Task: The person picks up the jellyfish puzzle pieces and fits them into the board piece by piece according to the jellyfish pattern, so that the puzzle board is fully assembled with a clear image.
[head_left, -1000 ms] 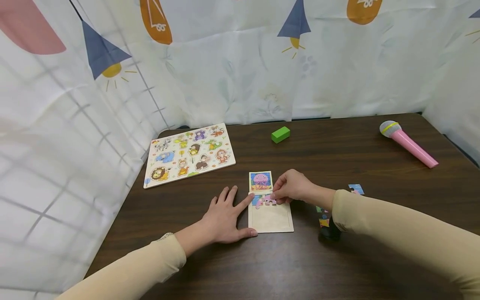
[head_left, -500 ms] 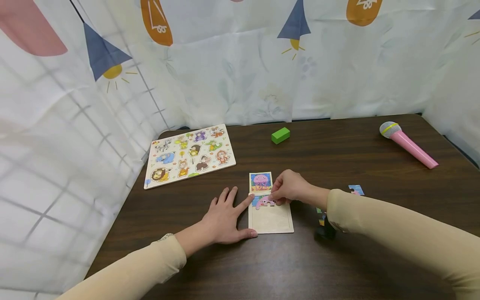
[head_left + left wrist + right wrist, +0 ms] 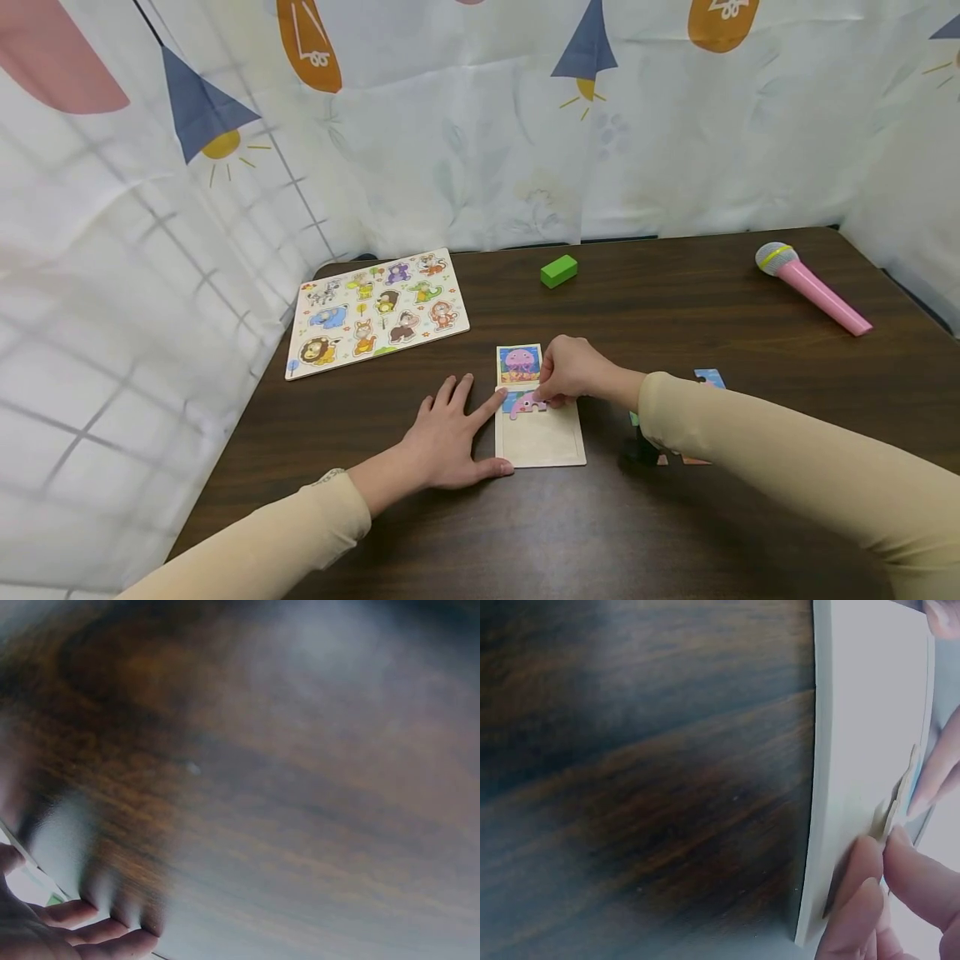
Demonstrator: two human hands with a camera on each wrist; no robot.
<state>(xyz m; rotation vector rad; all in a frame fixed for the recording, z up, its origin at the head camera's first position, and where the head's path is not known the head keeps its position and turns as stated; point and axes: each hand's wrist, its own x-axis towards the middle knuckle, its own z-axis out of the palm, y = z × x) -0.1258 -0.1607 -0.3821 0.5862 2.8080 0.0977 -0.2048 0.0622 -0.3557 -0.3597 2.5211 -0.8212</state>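
Note:
A small wooden puzzle tray (image 3: 536, 442) lies on the table, with a pink jellyfish picture (image 3: 519, 364) on its upper panel. My left hand (image 3: 452, 446) rests beside it, fingers spread; the index fingertip touches its upper left edge and the thumb tip its lower left edge. In the left wrist view, the fingers of the left hand (image 3: 67, 930) lie nearly straight. Along the top of the recess, my right hand (image 3: 576, 367) pinches a pink jigsaw piece (image 3: 529, 402) against a blue-and-pink piece (image 3: 511, 402). The right wrist view shows the right hand (image 3: 885, 892) with a thin, tilted piece edge (image 3: 897, 799) at its fingertips.
An animal peg puzzle board (image 3: 378, 312) lies at the back left. A green block (image 3: 558, 272) and a pink toy microphone (image 3: 813, 289) are farther back. Loose jigsaw pieces lie near the right forearm, one blue piece (image 3: 709, 377) beyond it, others partly hidden.
My right hand has shifted slightly left with the pink jigsaw piece, closing the gap to the blue-and-pink piece. My left hand stays in place.

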